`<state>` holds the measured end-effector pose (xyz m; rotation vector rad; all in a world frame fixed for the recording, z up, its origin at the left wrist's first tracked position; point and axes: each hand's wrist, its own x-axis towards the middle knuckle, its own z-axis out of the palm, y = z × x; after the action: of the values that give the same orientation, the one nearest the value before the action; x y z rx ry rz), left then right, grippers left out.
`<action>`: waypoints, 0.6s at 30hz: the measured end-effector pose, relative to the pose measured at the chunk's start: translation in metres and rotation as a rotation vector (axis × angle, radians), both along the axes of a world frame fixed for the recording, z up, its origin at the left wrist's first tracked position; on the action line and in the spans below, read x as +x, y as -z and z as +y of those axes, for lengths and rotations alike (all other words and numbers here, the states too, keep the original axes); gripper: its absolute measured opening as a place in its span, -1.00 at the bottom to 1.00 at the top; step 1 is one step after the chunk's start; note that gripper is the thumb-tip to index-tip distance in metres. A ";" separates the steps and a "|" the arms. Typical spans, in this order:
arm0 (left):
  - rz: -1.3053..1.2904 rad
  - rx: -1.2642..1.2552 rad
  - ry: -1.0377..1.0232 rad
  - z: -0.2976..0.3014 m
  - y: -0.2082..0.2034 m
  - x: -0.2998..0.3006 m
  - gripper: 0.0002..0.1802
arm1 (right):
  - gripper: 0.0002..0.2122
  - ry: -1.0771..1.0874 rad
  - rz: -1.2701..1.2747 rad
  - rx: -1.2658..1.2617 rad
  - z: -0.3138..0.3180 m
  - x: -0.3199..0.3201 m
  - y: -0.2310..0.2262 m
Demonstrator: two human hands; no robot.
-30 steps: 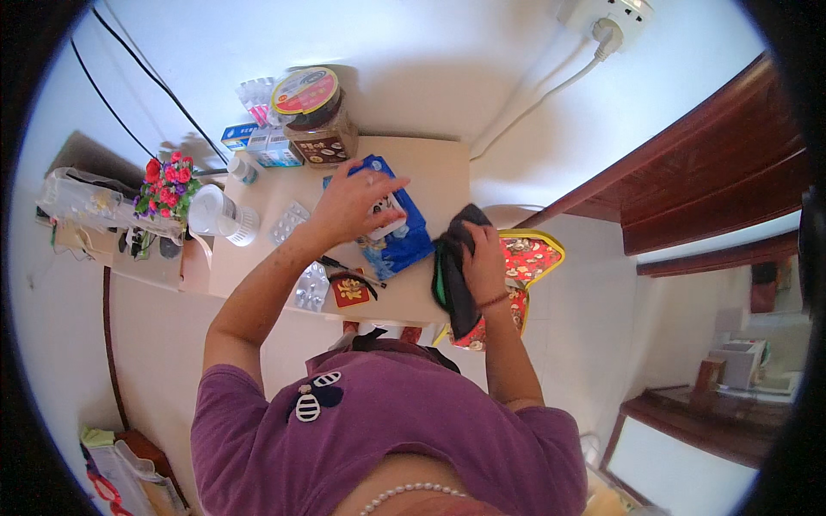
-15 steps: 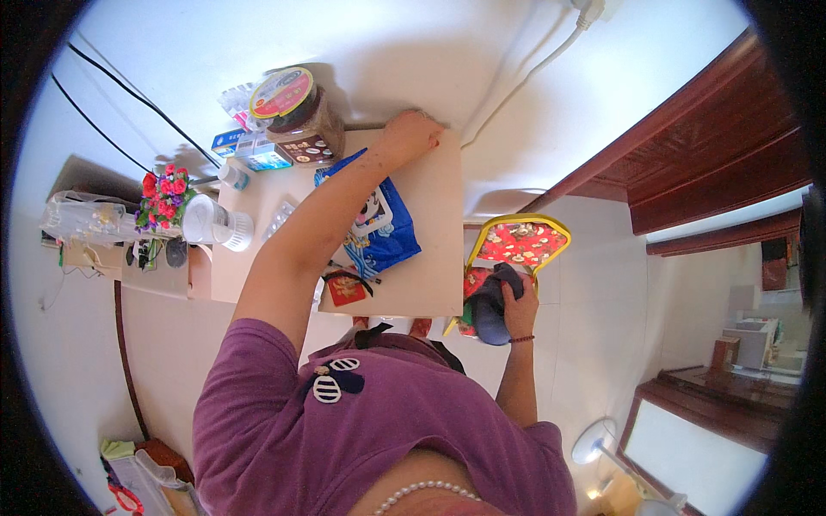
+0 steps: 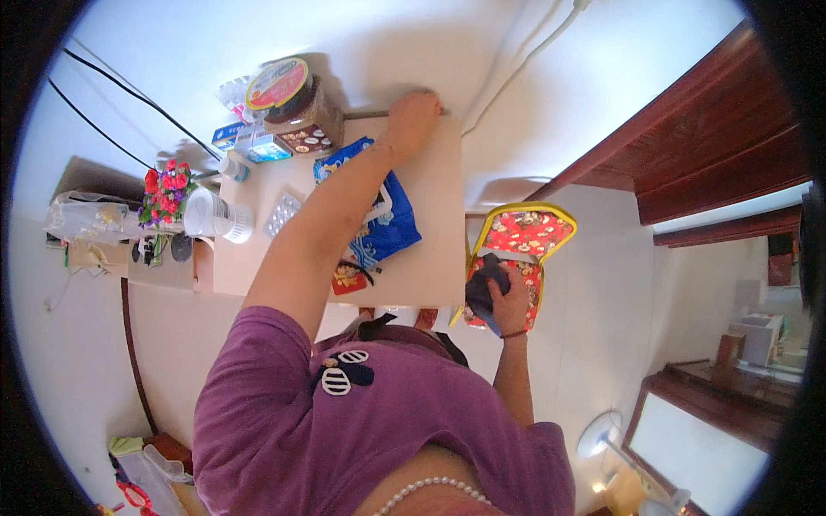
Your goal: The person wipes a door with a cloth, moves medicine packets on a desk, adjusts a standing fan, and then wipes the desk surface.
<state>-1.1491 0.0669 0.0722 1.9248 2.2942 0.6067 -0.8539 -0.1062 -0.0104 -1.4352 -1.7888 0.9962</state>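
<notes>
My left arm reaches over the white table point(image 3: 422, 275) to its far edge by the wall. There my left hand point(image 3: 413, 120) is closed, fingers curled; anything inside it is hidden. Beneath that forearm lies a blue printed bag point(image 3: 397, 228), partly covered. A small red packet point(image 3: 348, 280) rests near the table's front edge. On the right, my right hand point(image 3: 511, 301), with a beaded bracelet at the wrist, grips a bunched dark cloth point(image 3: 489, 284). It is over the seat of a chair point(image 3: 525, 234) with red patterned covers and yellow edging.
Along the table's left stand a brown-labelled jar point(image 3: 311, 120) with a round lid, blue boxes point(image 3: 267, 144), a white bottle point(image 3: 232, 167), a blister pack point(image 3: 282, 213) and a white plastic container point(image 3: 206, 215). Artificial flowers point(image 3: 168, 193) are beyond. A white cable point(image 3: 525, 64) runs down the wall.
My right hand has shifted left and slightly away with the dark cloth, which is more bunched and uncovers more red seat. The left hand stays near the far edge; the view has shifted slightly.
</notes>
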 end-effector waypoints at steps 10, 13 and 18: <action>-0.374 0.364 0.754 -0.036 -0.129 0.088 -0.81 | -0.66 -0.190 0.173 0.029 0.020 0.005 -0.086; 0.052 0.773 0.822 -0.062 -0.129 0.110 -0.81 | -0.59 -0.386 0.141 0.137 0.013 -0.022 -0.104; -0.036 -0.321 0.752 -0.085 -0.102 0.098 -0.62 | -0.60 -0.508 -0.206 0.327 -0.007 -0.060 -0.096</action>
<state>-1.0510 -0.0185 0.1740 2.3234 1.3485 0.1667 -0.9139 -0.1131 0.0858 -0.9255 -2.4114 0.7549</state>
